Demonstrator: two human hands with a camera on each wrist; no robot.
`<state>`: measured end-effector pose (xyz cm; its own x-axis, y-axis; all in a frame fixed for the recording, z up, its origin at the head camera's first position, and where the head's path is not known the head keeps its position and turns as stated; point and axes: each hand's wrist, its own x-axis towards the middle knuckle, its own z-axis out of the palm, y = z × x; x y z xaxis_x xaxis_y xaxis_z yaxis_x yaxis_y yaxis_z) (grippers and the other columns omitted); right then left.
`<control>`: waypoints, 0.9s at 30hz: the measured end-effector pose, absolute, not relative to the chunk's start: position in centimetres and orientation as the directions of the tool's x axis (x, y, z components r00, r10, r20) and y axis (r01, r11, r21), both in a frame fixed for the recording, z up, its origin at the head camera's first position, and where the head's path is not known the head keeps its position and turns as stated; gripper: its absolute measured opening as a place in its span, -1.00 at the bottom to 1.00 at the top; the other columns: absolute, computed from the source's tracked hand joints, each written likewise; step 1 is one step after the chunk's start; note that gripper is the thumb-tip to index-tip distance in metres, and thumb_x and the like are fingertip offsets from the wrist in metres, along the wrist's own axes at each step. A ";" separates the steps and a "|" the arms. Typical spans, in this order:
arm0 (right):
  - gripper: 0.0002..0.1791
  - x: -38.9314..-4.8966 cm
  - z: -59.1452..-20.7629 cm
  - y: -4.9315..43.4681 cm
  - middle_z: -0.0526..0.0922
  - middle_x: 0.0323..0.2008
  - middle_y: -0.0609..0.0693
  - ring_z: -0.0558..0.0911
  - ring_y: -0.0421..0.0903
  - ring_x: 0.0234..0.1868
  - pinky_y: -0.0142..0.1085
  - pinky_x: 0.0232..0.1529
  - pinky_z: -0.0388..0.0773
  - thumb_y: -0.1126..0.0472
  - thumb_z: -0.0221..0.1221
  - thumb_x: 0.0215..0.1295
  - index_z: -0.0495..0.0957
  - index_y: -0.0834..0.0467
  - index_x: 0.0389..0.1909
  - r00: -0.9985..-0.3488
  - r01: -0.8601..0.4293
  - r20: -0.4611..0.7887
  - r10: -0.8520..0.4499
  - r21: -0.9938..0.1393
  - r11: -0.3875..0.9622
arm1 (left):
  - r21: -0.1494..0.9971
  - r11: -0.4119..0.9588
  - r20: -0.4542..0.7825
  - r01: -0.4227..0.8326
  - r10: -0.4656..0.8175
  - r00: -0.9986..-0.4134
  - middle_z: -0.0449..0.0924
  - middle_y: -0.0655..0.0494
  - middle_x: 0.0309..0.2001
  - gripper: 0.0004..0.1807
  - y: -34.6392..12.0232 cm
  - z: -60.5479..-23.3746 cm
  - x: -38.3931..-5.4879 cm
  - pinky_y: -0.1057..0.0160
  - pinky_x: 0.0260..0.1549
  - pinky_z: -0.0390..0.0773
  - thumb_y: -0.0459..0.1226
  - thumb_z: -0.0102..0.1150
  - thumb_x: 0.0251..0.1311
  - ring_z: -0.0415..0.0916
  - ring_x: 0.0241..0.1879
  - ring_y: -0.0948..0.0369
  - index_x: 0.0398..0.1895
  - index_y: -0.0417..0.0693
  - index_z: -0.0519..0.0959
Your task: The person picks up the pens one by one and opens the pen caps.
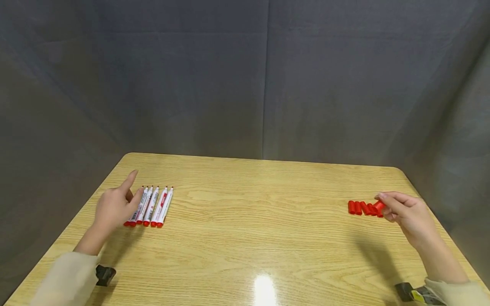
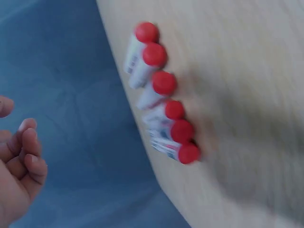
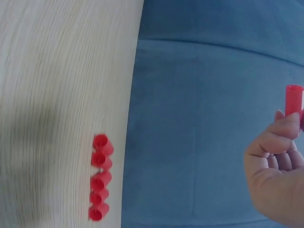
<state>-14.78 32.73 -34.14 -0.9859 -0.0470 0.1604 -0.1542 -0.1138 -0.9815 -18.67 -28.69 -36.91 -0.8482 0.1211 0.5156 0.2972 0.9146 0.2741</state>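
In the head view my left hand (image 1: 116, 206) hovers over the left end of a row of uncapped white markers (image 1: 152, 207) with red ends, its index finger pointing away. The left wrist view shows the fingers of this hand (image 2: 21, 171) loosely bent with nothing between them, apart from the markers' red ends (image 2: 164, 83). On the right side, my right hand (image 1: 413, 214) pinches a red marker cap (image 3: 293, 99) between thumb and fingers, its open end up in the right wrist view. Several more red caps (image 1: 358, 208) lie in a row just left of that hand.
A wooden table (image 1: 237, 229) spans the space between the markers and the caps. Dark grey cloth (image 1: 214, 85) hangs behind it and at both sides. Black wrist devices (image 1: 104, 275) sit at both sleeves.
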 end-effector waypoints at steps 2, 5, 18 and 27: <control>-0.74 -14.8 -34.1 33.2 0.59 -0.53 -0.10 0.44 -0.26 -0.58 -0.48 -0.59 0.39 0.43 0.01 0.28 0.68 0.18 -0.36 -0.986 -0.154 0.159 -0.054 -0.984 -0.092 | 0.270 0.909 0.544 0.317 0.128 -0.830 0.28 0.19 -0.77 -0.47 -28.2 -36.7 -18.5 0.27 -0.75 0.11 -0.26 0.06 0.14 0.11 -0.79 0.27 0.19 -0.26 0.33; -0.74 -14.8 -34.1 34.0 0.58 -0.51 -0.10 0.42 -0.25 -0.59 -0.44 -0.60 0.35 0.43 0.00 0.28 0.67 0.18 -0.34 -0.986 -0.150 0.154 -0.062 -0.986 -0.071 | 0.275 0.895 0.587 0.350 0.132 -0.799 0.29 0.20 -0.78 -0.48 -27.5 -36.4 -18.4 0.27 -0.73 0.12 -0.27 0.09 0.10 0.10 -0.79 0.28 0.17 -0.26 0.36; -0.89 -16.9 -36.8 39.0 0.56 -0.57 -0.06 0.42 -0.21 -0.63 -0.40 -0.65 0.38 0.31 0.08 0.26 0.58 0.20 -0.37 -0.997 -0.070 0.071 0.035 -0.997 0.024 | 0.318 0.786 0.704 0.531 0.179 -0.687 0.31 0.29 -0.78 -0.45 -24.6 -35.7 -17.5 0.38 -0.74 0.19 -0.42 0.19 -0.06 0.10 -0.77 0.43 0.12 -0.30 0.42; -0.55 -21.8 -44.6 47.1 0.61 -0.42 -0.07 0.56 -0.20 -0.52 -0.36 -0.46 0.56 0.10 0.20 0.17 0.47 0.33 -0.02 -0.992 0.021 -0.008 0.124 -0.994 0.106 | 0.315 0.737 0.720 0.597 0.224 -0.657 0.32 0.31 -0.75 -0.42 -23.4 -35.9 -17.4 0.46 -0.72 0.24 -0.45 0.20 -0.10 0.15 -0.76 0.44 0.12 -0.31 0.41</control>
